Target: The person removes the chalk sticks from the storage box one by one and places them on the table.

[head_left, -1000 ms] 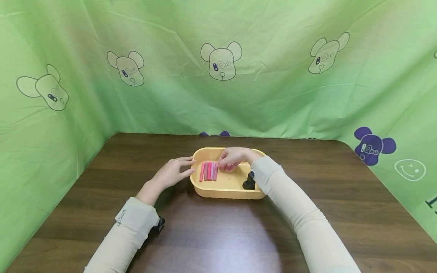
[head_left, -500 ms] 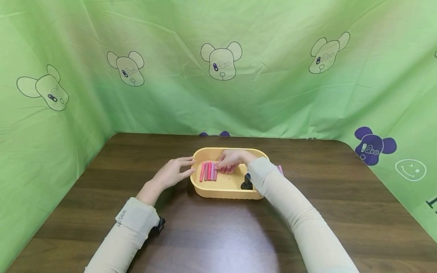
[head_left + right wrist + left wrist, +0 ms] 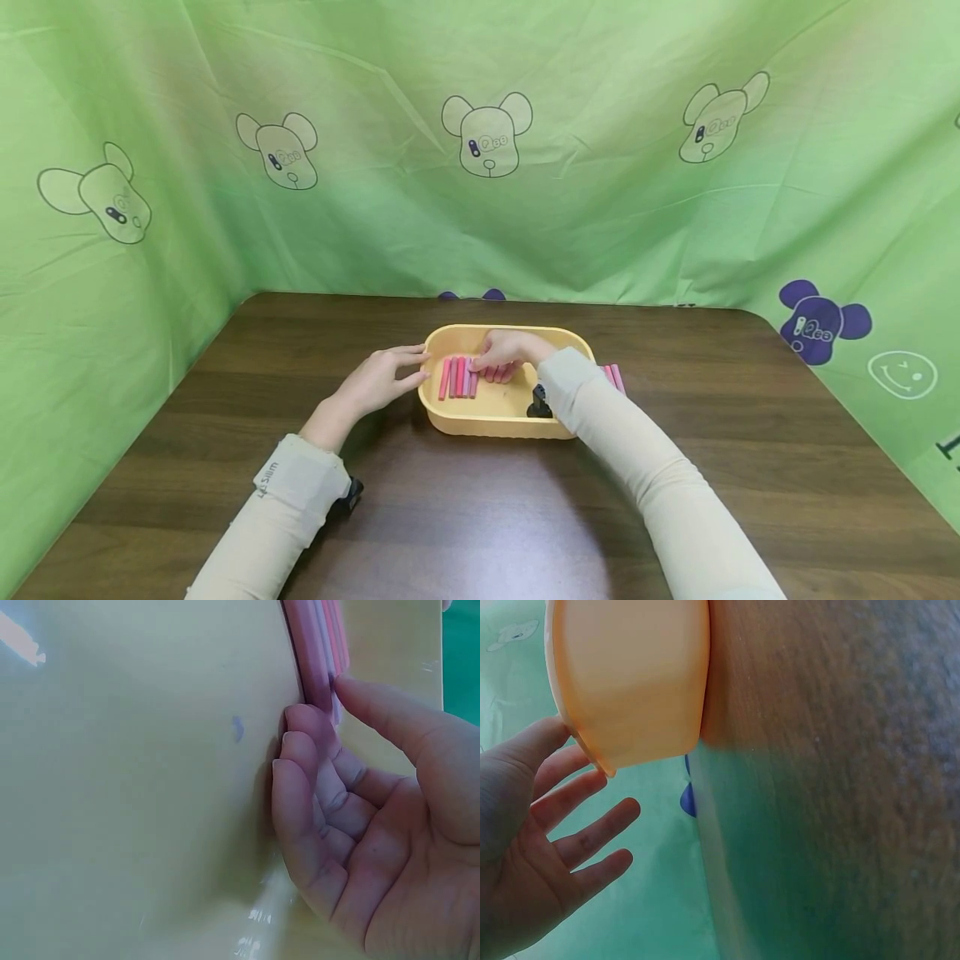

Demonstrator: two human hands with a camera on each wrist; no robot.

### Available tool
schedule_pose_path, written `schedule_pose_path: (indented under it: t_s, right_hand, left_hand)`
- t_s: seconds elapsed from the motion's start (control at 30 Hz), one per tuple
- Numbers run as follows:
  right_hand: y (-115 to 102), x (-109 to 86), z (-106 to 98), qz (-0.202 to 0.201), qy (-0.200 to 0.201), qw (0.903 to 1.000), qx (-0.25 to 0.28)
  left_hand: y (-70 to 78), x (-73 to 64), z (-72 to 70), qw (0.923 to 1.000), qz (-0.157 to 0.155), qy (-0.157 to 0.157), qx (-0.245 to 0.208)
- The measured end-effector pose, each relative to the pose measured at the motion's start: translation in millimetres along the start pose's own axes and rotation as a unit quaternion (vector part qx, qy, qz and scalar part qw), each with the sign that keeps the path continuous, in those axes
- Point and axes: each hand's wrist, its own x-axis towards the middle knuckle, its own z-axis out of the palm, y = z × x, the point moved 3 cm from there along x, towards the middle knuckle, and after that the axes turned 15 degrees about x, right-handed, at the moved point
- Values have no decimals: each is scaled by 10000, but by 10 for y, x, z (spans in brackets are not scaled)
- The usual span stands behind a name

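A yellow oval tub (image 3: 517, 427) stands on the table. In its left end, several slim sticks in pinks and lilac (image 3: 458, 377) lie side by side. My right hand (image 3: 506, 354) reaches inside, thumb and fingertips pinching the near end of the mauve-pink stick (image 3: 315, 652) on the row's right side, as the right wrist view shows. Its other fingers curl together near the tub's floor. At the tub's left end, my left hand (image 3: 375, 379) touches the rim with thumb and fingertips, its last two fingers spread free in the left wrist view (image 3: 585, 832).
More pink sticks (image 3: 613, 377) lie beyond the tub's right end, partly hidden by my right sleeve. A black wrist camera (image 3: 538, 403) hangs under that wrist, over the tub. Green cloth (image 3: 480, 233) with cartoon heads surrounds the dark wooden table (image 3: 465, 517).
My right hand and forearm have shifted slightly left, its fingertips now over the row's right side. Sticks beyond the tub's right end have come into view. My left hand stays put.
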Motion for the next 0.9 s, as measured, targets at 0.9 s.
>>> schedule_pose_path:
  t_s: [0.9]
  right_hand:
    - [-3,5,-11,61,-284,9995,108]
  left_hand:
    - [4,-7,-11,10000,55,62,11]
